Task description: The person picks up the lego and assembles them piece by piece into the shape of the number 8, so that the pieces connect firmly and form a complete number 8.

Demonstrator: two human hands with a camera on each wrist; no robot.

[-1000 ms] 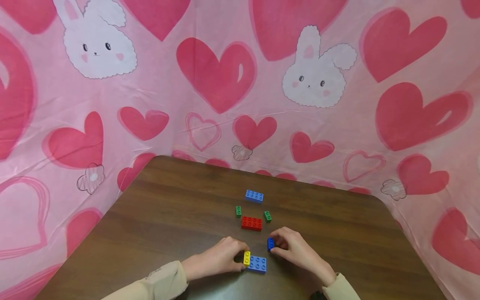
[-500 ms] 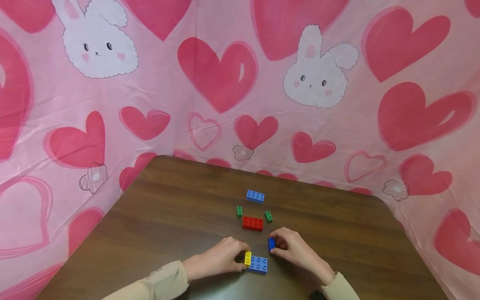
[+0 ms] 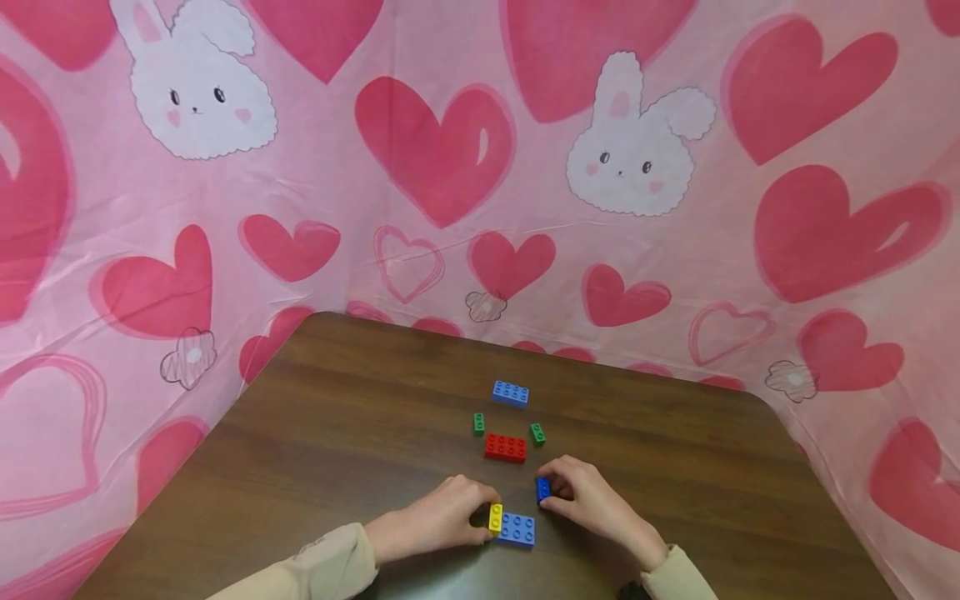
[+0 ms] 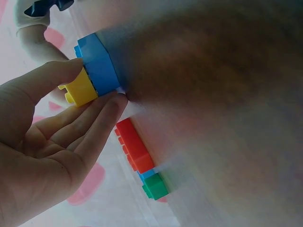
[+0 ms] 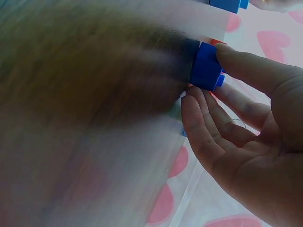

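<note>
My left hand (image 3: 442,518) pinches a yellow two-stud brick (image 3: 496,518) between thumb and fingers. That yellow brick (image 4: 81,90) sits on the left end of a light blue brick (image 3: 517,530), and in the left wrist view the thumb tip and fingers also reach the light blue brick (image 4: 99,64). To the right, my right hand (image 3: 592,498) holds a small dark blue brick (image 3: 542,491), its studs facing up. Seen from the right wrist, the thumb lies on one side of the dark blue brick (image 5: 205,67) and the fingertips on the other, low at the tabletop.
Beyond the hands lies a red brick (image 3: 506,447), with one green brick (image 3: 478,424) behind its left end and another green brick (image 3: 537,434) behind its right. Farther back is a second light blue brick (image 3: 511,392). A pink heart-and-rabbit cloth (image 3: 435,267) hangs behind the brown table (image 3: 360,400).
</note>
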